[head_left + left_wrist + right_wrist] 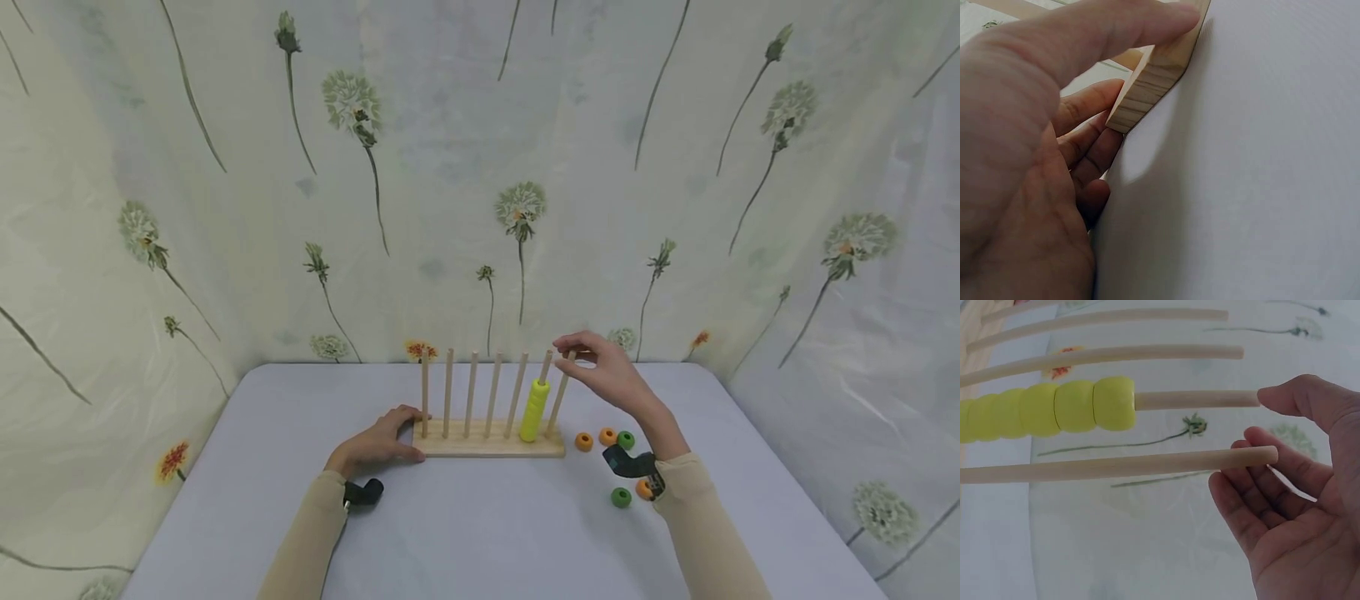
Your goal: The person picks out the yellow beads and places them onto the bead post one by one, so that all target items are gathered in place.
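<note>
A wooden rack with several upright pegs has a flat base [480, 450]; in the left wrist view the base's end [1147, 94] shows its grain. My left hand [375, 442] grips that left end, thumb along the front edge and fingers at the back. Several yellow beads [535, 411] are stacked on the second peg from the right, its top bare. Around the tops of the two rightmost pegs is my right hand [611, 375], holding nothing. In the right wrist view the thumb is by the beaded peg's tip and the fingers lie behind the rightmost peg [1179, 464].
Right of the rack lie loose beads: an orange bead [583, 442], another orange bead [608, 436] beside a green bead [626, 440], and nearer, a second green bead [620, 497] with an orange bead [643, 489] partly behind the wrist camera. A flower-patterned curtain [435, 167] hangs behind the white table [465, 533].
</note>
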The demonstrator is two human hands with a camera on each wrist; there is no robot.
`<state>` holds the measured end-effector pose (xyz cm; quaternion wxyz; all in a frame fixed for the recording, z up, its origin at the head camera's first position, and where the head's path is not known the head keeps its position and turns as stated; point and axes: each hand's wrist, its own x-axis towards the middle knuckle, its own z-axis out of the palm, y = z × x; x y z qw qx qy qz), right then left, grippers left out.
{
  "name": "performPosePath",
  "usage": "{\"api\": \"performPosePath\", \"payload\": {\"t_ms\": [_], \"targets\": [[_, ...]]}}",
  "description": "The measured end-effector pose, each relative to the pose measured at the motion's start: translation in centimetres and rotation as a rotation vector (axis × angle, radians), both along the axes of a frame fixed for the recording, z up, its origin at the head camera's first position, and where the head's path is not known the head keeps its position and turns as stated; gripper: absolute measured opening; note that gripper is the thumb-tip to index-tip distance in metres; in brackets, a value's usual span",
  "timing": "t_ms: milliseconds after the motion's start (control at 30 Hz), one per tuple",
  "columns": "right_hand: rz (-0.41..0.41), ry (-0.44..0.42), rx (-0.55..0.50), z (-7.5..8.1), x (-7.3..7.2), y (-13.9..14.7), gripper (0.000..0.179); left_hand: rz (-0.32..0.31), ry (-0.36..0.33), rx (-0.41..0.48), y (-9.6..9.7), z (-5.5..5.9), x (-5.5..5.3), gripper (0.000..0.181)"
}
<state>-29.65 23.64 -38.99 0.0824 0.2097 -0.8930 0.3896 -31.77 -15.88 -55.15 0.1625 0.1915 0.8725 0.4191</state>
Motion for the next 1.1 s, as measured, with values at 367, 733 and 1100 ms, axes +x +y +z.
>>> {"api": "performPosePath", "payload": {"t_ms": [367,733,1100], "targets": [[-0.043,-0.008,-0.002,-0.8,0.9,2.0,0.038,-0.013,0.007,-0.001,0.0,-0.5,-0.1,0.073],[-0.106,-0.057,0.035,-3.1,2.7,4.6,0.038,-0.003,-0.015,0.015,0.0,-0.5,0.0,0.074],[-0.150,-0.087,0.079,-6.2,4.5,7.2,0.040,-0.008,-0.008,0.016,0.0,-0.5,-0.1,0.073]]}}
